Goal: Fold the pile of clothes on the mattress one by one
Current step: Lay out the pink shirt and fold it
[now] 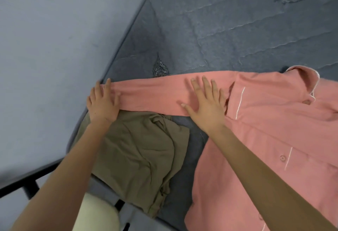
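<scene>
The sleeve (pixel 150 95) is stretched leftward from the shirt (pixel 274 130), pressed flat-fingered at the cuff by left hand (pixel 102 102), near the shoulder by right hand (pixel 204 102)

Home bedroom, I judge: before me a bare quilted grey mattress (pixel 237 29) on a dark bed frame (pixel 22 185), set against a plain pale wall (pixel 54 38).

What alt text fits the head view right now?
Two bare hands lie flat on the stretched-out sleeve of a pink shirt spread on a grey mattress, the left hand at the cuff, the right hand near the shoulder. A crumpled olive garment lies beside the shirt.
</scene>
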The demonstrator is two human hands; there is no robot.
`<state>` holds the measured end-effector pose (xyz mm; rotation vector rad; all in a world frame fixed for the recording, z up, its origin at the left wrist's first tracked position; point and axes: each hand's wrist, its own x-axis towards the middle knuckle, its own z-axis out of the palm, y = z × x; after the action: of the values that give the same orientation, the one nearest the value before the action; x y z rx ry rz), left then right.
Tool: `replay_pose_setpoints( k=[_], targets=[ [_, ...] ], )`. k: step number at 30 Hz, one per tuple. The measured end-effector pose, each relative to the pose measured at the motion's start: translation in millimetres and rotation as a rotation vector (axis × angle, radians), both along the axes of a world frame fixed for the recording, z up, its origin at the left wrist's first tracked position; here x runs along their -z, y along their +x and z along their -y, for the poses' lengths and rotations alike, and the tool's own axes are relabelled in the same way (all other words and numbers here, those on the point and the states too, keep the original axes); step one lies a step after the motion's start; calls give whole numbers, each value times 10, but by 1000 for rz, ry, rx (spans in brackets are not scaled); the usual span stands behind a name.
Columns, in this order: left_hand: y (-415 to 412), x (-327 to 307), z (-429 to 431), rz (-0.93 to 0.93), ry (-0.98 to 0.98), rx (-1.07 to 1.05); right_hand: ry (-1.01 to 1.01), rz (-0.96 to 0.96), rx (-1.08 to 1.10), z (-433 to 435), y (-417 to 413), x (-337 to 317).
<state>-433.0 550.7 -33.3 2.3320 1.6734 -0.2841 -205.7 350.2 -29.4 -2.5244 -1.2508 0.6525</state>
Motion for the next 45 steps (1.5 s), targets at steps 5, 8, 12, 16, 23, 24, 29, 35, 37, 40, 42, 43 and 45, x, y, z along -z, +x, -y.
replay_pose_setpoints(
  k=[5, 8, 12, 16, 23, 24, 29, 35, 37, 40, 42, 43, 45],
  targets=[
    [-171, 42, -131, 61, -103, -381, -21, -1, -50, -219, -150, -28],
    [-242, 81, -219, 98, -179, -451, -20, -7, -57, -290, -212, -14],
    [-260, 77, -164, 378, -98, -414, -18, -31, -72, -321, -291, -13],
    [-157, -78, -46, 626, 39, -347, 71, -123, -42, -370, -369, -90],
    [476, -261, 539, 938, -162, -221, 361, -585, 88, -529, -535, -342],
    [596, -263, 656, 969, -206, -206, 375, -697, 169, -539, -547, -368],
    [1114, -298, 1165, 1060, -449, -60, 468, -974, 596, -453, -390, -391],
    [1463, -292, 1566, 973, -592, 282, 532, -901, 962, 68, 177, -258],
    [1569, -285, 1637, 973, -474, 291, 530, -845, 970, 287, 350, -242],
    [1798, -302, 1762, 865, -416, 382, 597, -786, 953, 622, 574, -265],
    [1983, -315, 1908, 773, -408, 488, 628, -750, 944, 859, 730, -290],
    [2079, -313, 1989, 727, -401, 532, 638, -733, 938, 973, 808, -300],
    [2279, -301, 2165, 627, -403, 552, 661, -707, 945, 1213, 963, -343]
  ],
)
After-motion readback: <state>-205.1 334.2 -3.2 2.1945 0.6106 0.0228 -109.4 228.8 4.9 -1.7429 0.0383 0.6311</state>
